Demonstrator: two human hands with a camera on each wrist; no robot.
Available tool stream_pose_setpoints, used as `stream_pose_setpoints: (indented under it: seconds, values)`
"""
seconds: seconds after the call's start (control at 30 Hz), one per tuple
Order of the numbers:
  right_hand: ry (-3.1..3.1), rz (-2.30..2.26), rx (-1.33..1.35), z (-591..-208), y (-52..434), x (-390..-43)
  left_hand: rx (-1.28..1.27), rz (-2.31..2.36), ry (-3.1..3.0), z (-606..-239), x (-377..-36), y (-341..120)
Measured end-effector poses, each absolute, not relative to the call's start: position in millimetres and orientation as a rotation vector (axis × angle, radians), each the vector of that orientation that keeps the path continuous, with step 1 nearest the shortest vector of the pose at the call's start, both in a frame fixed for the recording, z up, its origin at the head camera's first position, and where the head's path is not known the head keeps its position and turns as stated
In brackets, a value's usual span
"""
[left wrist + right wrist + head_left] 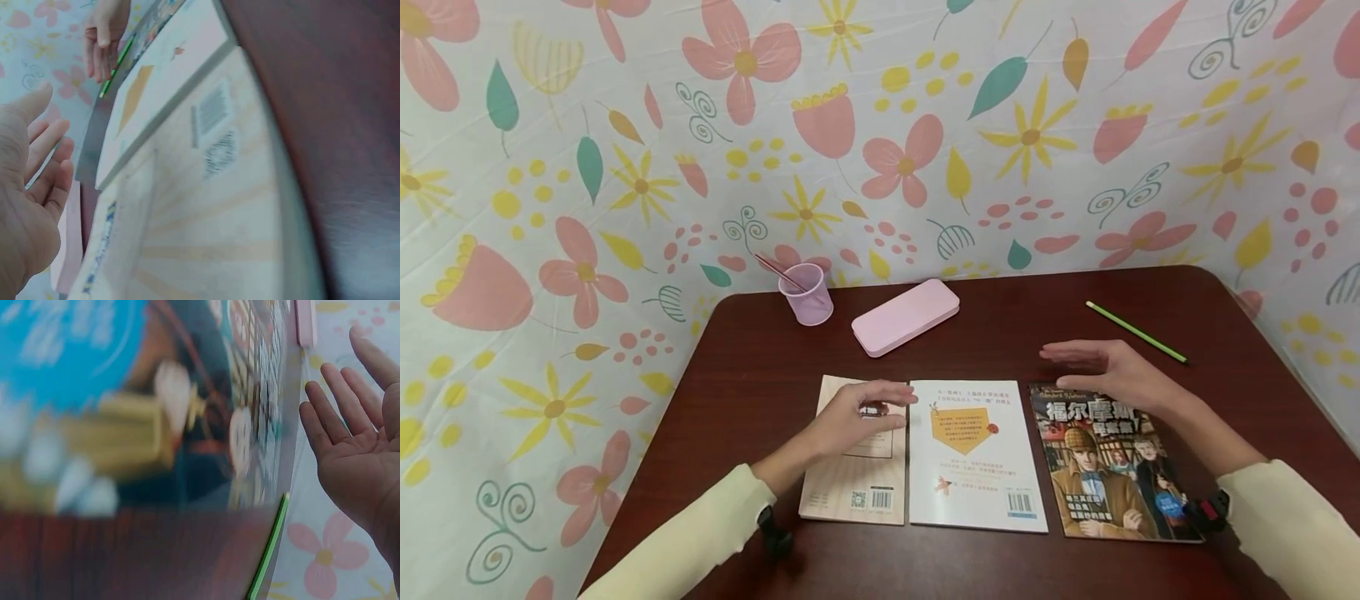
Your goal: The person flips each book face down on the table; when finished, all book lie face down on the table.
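Observation:
Three books lie in a row on the dark table. My left hand (861, 414) hovers over the cream book (853, 492) at the left, fingers loosely bent and holding nothing. Its barcode and QR code show close up in the left wrist view. In the middle lies a white book (977, 500) with an orange text panel. To the right is a comic-style book (1105, 475) with a figure in a brown coat and cap on its cover. My right hand (1108, 371) hangs above that book's top edge, fingers extended with nothing in them; its palm (359, 462) shows in the right wrist view.
A pink pencil case (906, 318) lies behind the books. Left of it stands a lilac mesh pen cup (808, 302) with a striped pencil (778, 271) in it. A green pencil (1138, 332) lies at the back right. Behind the table (1022, 308) hangs a flowered cloth (850, 192).

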State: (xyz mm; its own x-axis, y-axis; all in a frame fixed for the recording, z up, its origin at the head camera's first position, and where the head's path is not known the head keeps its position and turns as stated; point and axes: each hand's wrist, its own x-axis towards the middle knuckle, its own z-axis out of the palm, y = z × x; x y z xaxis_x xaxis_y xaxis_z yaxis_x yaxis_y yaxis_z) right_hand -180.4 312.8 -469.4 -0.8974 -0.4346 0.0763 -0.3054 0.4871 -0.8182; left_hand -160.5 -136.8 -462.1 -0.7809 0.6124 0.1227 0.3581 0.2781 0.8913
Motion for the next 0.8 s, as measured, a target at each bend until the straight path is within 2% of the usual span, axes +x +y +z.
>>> stream_pose_setpoints:
  seconds: [0.4, 0.57, 0.8]
  values:
    - [2.613, -1.34, -0.445, -471, 352, -165, 0.93, 1.407, 2.276, -449, -182, -102]
    - [2.644, -1.347, -0.416, -477, 367, -160, 0.874, 1.295, 2.314, -450, -181, -76]
    - [2.665, -1.364, -0.403, -482, 384, -154, 0.941, 1.166, 2.281, -458, -175, -37]
